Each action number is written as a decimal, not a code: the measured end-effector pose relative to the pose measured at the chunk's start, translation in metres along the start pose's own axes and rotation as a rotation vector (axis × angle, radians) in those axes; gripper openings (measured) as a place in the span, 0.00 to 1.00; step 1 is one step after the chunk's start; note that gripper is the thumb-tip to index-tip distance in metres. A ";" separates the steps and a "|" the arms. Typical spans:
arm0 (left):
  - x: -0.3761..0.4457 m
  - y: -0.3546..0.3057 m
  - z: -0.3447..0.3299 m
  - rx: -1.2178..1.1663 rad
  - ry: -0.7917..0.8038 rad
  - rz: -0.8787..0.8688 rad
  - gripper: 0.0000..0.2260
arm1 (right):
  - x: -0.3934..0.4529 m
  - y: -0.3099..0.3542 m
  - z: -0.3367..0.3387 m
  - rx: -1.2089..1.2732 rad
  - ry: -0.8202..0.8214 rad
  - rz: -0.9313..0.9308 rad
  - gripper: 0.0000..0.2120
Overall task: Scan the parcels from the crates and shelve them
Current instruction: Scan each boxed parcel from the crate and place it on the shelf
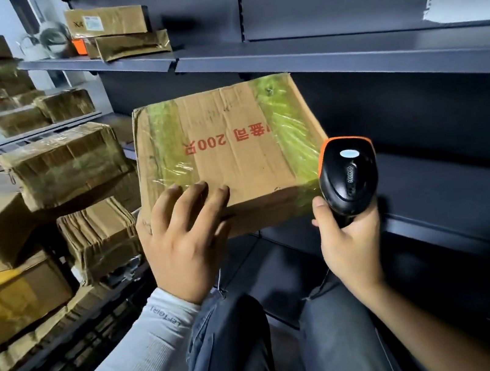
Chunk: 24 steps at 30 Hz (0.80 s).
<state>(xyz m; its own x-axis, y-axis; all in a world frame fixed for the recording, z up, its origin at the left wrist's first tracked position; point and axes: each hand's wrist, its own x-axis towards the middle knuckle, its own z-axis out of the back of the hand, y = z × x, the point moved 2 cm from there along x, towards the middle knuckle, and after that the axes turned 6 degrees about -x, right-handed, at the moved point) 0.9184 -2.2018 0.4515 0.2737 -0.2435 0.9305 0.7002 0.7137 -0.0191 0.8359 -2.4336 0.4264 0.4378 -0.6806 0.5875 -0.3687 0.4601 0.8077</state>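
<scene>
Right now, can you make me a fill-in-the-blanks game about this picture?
1. The right hand grips a black and ______ scanner.
2. The left hand holds a cardboard parcel printed with the number ______.
3. The left arm wears a ______ sleeve.

Missing words: orange; 200; white

left arm: pale grey sleeve point(130, 360), lettering near cuff | right arm: bare | legs: grey-blue jeans point(231, 348)
</scene>
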 end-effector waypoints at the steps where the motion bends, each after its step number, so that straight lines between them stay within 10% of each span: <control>1: -0.002 -0.001 -0.005 -0.021 0.009 -0.002 0.16 | -0.003 -0.003 0.003 -0.016 -0.020 0.000 0.20; 18: -0.056 -0.024 -0.017 -0.341 0.092 0.019 0.17 | -0.048 -0.025 0.062 -0.088 -0.074 -0.071 0.29; 24: -0.071 -0.019 -0.009 -0.316 0.115 0.005 0.18 | -0.052 -0.038 0.073 0.051 -0.117 -0.294 0.16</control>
<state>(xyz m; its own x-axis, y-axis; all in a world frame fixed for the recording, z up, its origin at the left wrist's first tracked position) 0.8920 -2.2037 0.3828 0.3371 -0.3259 0.8832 0.8638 0.4802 -0.1525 0.7674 -2.4577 0.3617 0.4351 -0.8426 0.3172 -0.2825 0.2068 0.9367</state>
